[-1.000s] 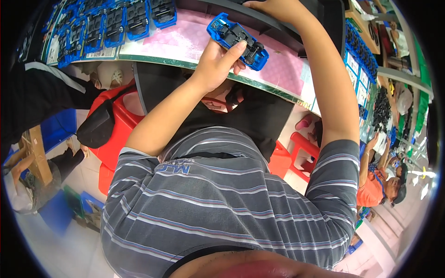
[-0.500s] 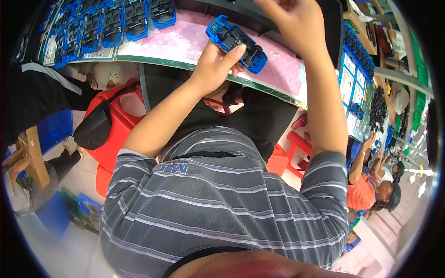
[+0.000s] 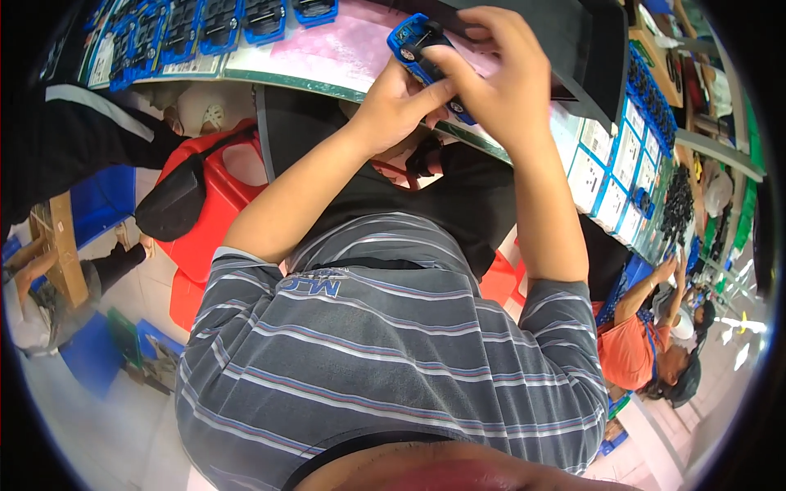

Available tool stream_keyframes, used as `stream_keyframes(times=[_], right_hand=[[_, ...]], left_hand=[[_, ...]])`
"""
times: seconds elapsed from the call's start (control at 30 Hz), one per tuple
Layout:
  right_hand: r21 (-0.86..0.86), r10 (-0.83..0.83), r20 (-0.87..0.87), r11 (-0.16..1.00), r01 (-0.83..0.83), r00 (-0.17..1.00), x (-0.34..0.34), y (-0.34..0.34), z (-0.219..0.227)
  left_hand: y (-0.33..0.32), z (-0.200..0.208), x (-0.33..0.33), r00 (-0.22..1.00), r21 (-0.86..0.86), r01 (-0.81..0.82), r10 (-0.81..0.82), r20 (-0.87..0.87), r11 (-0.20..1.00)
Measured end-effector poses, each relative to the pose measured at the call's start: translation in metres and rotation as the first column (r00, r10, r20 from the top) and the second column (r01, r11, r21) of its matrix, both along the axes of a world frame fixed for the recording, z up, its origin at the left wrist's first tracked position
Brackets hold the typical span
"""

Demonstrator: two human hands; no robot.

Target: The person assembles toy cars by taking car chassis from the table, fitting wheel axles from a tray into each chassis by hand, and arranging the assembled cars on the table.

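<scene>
A blue toy car [image 3: 407,42] with a black underside and small wheels is tilted above the near edge of the table. My left hand [image 3: 391,113] grips it from below and the left, thumb lying along its near side. Over the car's right part comes my right hand [image 3: 514,86], bent and closed on it; its thumb presses across the black underside while the forefinger curls higher up. That hand covers much of the car, and any small part between its fingers is hidden.
Rows of similar blue car bodies [image 3: 221,24] lie on the table at the left. A black tray [image 3: 585,49] stands at the far right of my hands. Blue-edged boxes [image 3: 585,176] and a heap of black parts [image 3: 676,204] are farther right, near a co-worker in orange [image 3: 630,356]. A red stool [image 3: 192,237] stands at left.
My right hand has come down and left from the black tray onto the toy car. The left hand has raised and turned the car slightly. The whole view has shifted a little.
</scene>
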State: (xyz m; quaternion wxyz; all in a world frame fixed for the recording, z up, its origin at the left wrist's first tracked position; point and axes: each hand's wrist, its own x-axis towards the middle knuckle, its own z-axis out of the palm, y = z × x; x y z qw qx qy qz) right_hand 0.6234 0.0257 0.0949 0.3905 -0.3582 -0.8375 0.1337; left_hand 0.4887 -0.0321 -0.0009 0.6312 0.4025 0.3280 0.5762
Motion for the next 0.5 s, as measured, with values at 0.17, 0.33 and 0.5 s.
stream_keyframes(times=[0.17, 0.33, 0.5], right_hand=[[-0.147, -0.039, -0.159, 0.989, 0.016, 0.987, 0.023, -0.003, -0.028], [-0.207, -0.232, -0.118, 0.957, 0.205, 0.966, 0.051, -0.004, -0.080], [-0.189, -0.209, 0.000, 0.960, 0.205, 0.978, 0.038, -0.005, -0.070]], left_hand=[[-0.027, 0.011, -0.030, 0.977, -0.134, 0.032, -0.003, 0.214, 0.990], [-0.057, 0.019, -0.071, 0.939, -0.081, -0.272, 0.283, 0.197, 0.959], [-0.082, 0.034, -0.150, 0.880, -0.064, -0.449, 0.454, 0.139, 0.891]])
